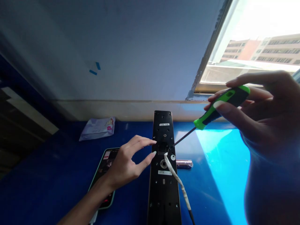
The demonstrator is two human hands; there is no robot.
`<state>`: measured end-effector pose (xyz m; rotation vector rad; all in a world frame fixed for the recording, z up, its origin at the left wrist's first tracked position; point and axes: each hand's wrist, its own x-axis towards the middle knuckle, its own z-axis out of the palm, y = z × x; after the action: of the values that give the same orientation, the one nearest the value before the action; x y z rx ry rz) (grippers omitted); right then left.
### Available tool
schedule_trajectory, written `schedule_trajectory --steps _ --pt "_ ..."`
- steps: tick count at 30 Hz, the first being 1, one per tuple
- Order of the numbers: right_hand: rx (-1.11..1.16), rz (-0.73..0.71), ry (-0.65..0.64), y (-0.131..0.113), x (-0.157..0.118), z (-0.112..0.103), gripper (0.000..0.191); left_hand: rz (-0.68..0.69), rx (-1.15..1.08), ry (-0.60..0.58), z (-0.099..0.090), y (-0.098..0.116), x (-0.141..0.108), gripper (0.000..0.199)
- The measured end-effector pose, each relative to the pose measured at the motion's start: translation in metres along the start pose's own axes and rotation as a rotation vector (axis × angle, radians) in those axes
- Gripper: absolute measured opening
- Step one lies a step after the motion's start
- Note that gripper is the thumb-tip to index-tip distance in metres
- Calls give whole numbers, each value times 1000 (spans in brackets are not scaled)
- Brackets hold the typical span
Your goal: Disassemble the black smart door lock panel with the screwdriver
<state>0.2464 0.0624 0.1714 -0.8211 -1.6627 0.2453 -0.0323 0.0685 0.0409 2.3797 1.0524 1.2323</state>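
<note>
My right hand [260, 106] grips a green and black screwdriver [220, 107] by its handle, thumb below and fingers above. Its thin shaft slants down left, and the tip is at a long black panel [163, 193], near a dark recess in its middle. A white-sleeved cable [174, 173] runs from beside that recess down to the right. At the panel's left edge is my left hand [131, 156], thumb and fingers apart, the fingertips by the recess. Nothing shows between them. The panel looks like the back plate of a door lock; whether the tip sits in a screw cannot be made out.
A phone [100, 178] with a lit screen lies under my left forearm, a white cable at its lower end. A pale plastic packet [97, 128] rests near the wall. Pinkish wrapped cylinders [184, 164] lie right of the panel on the blue table [201, 193]. A window [253, 47] is at upper right.
</note>
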Motion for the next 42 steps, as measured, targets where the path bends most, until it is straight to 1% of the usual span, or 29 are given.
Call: schedule_trajectory --steps 5,8,11,16,23,26,30,32,35,39,42 --pt "94 -67 41 2 0 26 32 16 38 27 -2 -2 -9 22" --pt "77 -33 36 1 -1 39 29 60 47 60 0 -1 -11 24" --pt "67 -21 8 -1 -2 45 27 93 68 89 2 0 -11 19" --pt "77 -38 -16 0 -5 48 29 160 100 104 6 -1 -13 11" --pt "103 -23 -40 -2 -7 51 31 151 96 116 9 3 -13 7" --pt "109 -57 -57 -3 -8 51 33 154 73 131 11 3 -13 7" --pt "99 -146 -38 -2 -10 50 38 182 43 160 14 1 -14 16" --pt "112 -180 -17 -2 -11 49 40 173 22 165 14 1 -13 12" --pt "132 -196 -19 0 -12 48 43 139 3 160 14 3 -13 5" --pt "147 -197 -45 -2 -13 49 45 144 22 157 14 7 -14 7" --pt "147 -186 -48 -5 -13 52 41 170 33 175 15 7 -15 7"
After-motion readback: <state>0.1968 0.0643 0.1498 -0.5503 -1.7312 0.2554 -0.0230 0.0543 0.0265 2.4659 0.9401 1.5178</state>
